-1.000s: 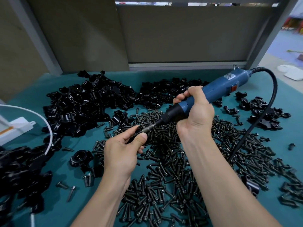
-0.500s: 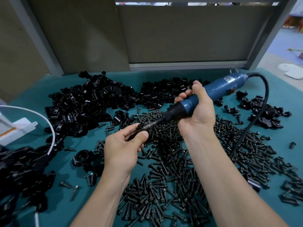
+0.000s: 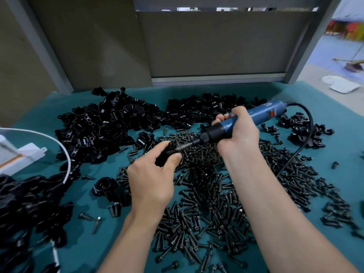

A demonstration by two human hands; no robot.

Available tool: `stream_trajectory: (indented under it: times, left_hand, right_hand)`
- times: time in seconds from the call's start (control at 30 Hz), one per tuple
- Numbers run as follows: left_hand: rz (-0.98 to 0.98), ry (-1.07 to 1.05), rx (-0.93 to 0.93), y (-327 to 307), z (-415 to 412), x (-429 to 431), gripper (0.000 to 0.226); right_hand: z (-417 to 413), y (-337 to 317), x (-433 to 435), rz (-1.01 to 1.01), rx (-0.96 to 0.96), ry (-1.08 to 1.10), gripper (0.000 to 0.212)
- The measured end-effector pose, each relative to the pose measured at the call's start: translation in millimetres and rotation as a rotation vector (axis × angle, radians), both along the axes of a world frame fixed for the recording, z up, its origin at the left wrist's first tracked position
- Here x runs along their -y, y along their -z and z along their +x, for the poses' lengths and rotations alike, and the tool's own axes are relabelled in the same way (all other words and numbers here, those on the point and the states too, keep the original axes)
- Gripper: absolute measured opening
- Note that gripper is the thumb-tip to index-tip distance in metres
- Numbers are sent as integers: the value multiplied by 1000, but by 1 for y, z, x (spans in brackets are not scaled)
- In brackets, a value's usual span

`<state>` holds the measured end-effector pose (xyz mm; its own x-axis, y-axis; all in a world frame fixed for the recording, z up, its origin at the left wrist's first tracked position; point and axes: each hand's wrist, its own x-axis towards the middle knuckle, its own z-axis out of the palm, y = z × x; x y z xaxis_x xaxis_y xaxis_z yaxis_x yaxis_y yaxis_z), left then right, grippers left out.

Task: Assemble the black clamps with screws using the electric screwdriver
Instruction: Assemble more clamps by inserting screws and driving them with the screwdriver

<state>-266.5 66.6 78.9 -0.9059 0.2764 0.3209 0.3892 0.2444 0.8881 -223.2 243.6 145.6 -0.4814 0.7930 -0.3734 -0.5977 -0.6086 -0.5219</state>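
My right hand (image 3: 237, 133) grips the blue electric screwdriver (image 3: 262, 113) around its black front collar, the tool slanting down to the left. Its metal bit (image 3: 182, 148) meets a small black clamp (image 3: 164, 156) that my left hand (image 3: 152, 178) pinches between thumb and fingers. The clamp is mostly hidden by my fingers. A wide heap of black screws (image 3: 212, 194) lies under both hands. A big pile of black clamps (image 3: 104, 127) sits at the back left.
The teal table (image 3: 82, 196) also carries clamps (image 3: 303, 129) at the right, a second clamp pile (image 3: 21, 209) at the near left and one ring-shaped clamp (image 3: 104, 186). The tool's black cord (image 3: 307, 134) loops right. A white box (image 3: 21, 156) with a white cable stands at the left edge.
The screwdriver has tilted lower and its bit has pushed further into my left hand's grip. My left fingers have closed tighter round the clamp. Both hands stay over the screw heap.
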Motion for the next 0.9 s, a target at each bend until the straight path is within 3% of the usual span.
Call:
stream_trajectory:
  times: [0.1,0.3,0.43,0.53,0.63,0.67,0.77,0.9]
  left_hand:
    - [29,-29,111,2,1,-4,41]
    - [310,118,627,1,-7,-6,16]
    - [320,136,625,-4,-16,0,21]
    - [225,74,519,-8,-16,1,25]
    - [380,35,716,-16,-21,9,11]
    - [452,-14,784,-19,-26,14,16]
    - [610,-124,800,-22,-35,24,18]
    - [650,-25,767,-22,-22,14,14]
  right_hand:
    - [-2,-2,6,34,-66,38,13]
    - [-10,-11,9,186,-184,-28,13]
    - [-9,-14,4,154,-251,-155,26]
    - [-6,-7,4,66,-260,-162,20]
    - [1,0,3,43,-317,-142,25]
    - [5,2,0,47,-319,-142,26]
    - [11,0,-10,65,-96,-175,17]
    - [14,5,-13,172,308,-336,26]
